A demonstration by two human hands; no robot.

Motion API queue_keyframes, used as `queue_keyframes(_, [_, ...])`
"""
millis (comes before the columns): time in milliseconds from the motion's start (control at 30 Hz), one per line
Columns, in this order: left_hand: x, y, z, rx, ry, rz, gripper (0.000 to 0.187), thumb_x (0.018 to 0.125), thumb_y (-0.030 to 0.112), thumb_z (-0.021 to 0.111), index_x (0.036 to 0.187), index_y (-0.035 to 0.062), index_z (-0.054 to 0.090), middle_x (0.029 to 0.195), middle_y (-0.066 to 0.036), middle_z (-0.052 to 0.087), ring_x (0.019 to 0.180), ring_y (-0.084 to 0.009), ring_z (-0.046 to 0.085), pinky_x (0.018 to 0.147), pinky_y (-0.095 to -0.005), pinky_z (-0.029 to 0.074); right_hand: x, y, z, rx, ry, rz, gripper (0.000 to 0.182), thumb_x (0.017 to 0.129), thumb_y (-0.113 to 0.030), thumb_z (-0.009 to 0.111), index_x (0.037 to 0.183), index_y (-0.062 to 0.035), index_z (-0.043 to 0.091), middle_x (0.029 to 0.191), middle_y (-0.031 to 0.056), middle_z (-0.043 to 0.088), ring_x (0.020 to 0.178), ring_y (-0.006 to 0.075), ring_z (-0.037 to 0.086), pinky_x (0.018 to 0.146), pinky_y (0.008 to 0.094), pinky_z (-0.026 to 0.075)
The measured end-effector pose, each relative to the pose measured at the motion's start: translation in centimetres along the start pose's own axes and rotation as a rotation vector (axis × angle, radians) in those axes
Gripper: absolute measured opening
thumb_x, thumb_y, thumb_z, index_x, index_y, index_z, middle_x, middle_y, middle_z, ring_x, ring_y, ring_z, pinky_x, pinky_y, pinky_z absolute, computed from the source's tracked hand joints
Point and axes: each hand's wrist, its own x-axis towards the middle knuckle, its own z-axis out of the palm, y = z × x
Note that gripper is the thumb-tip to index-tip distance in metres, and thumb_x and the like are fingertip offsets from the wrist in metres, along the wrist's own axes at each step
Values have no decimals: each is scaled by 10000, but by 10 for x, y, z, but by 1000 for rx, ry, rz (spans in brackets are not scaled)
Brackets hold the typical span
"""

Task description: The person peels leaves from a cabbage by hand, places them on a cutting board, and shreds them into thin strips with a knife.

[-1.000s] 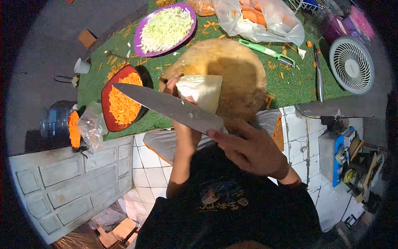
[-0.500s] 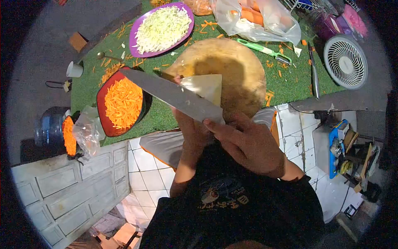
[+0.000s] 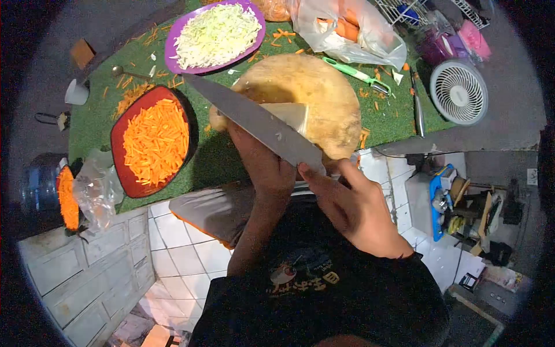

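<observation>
My right hand (image 3: 352, 202) grips a large, broad-bladed kitchen knife (image 3: 254, 118) by its handle, thumb near the heel. The blade slants up and left, above the round wooden cutting board (image 3: 335, 115). Behind the blade, a pale, flat-sided block (image 3: 295, 115) shows over the board. My left hand (image 3: 263, 165) reaches up beneath the knife to this block; the blade hides most of its fingers. To the left sits a dark red dish (image 3: 118, 144) of shredded carrot (image 3: 156, 141). A purple plate (image 3: 171, 52) bears shredded cabbage (image 3: 217, 36).
A green-white peeler (image 3: 358, 75) lies right of the board, below a plastic bag (image 3: 381, 49) of carrots. Farther right are another knife (image 3: 419, 110) and a grey round strainer basket (image 3: 458, 92). A spoon (image 3: 130, 72) and carrot scraps litter the green mat (image 3: 214, 156).
My view has shifted, so the table's things sit farther left. The knife points up more steeply, and the pale block shows a narrower face. Both hands keep their places around knife and block.
</observation>
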Motion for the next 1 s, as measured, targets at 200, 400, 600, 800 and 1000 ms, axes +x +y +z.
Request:
queue_keyframes(200, [-7, -13, -5, 216, -81, 26, 701, 783, 236, 599, 1340, -104, 343, 1310, -327, 354, 1229, -502, 350, 1083, -553, 247, 10, 7, 8, -114, 51, -53, 390, 868, -6, 658, 1255, -46, 631, 897, 155, 573, 754, 315, 612, 695, 358, 499])
queue_keyframes(400, [-2, -3, -7, 201, -77, 38, 707, 759, 165, 633, 1341, -106, 337, 1350, -332, 335, 1245, -509, 358, 1085, -556, 267, 22, -5, -3, -29, 3, -31, 388, 901, -41, 636, 1287, -55, 608, 853, 141, 583, 727, 309, 607, 687, 365, 492])
queue_keyframes(600, [-5, 6, -11, 137, -119, -2, 667, 796, 168, 643, 1348, -72, 353, 1372, -317, 330, 1269, -488, 363, 1087, -526, 284, 10, 0, -11, -183, -40, -61, 461, 897, -16, 609, 1351, -79, 557, 891, 159, 599, 744, 345, 617, 686, 407, 504])
queue_keyframes(800, [-5, -11, -9, 7, -105, -53, 622, 848, 237, 608, 1334, -66, 365, 1340, -295, 380, 1222, -457, 422, 1062, -511, 321, 15, 1, -12, 73, -50, -44, 483, 878, 6, 605, 1348, -96, 555, 976, 189, 592, 785, 381, 624, 697, 421, 517])
queue_keyframes(1000, [6, -1, 0, -91, -15, -138, 539, 869, 350, 612, 1196, -53, 465, 1170, -244, 450, 1075, -402, 490, 950, -458, 388, 25, 15, -14, -32, -57, -200, 389, 962, -120, 497, 1348, -83, 531, 1044, 232, 602, 837, 385, 653, 709, 425, 566])
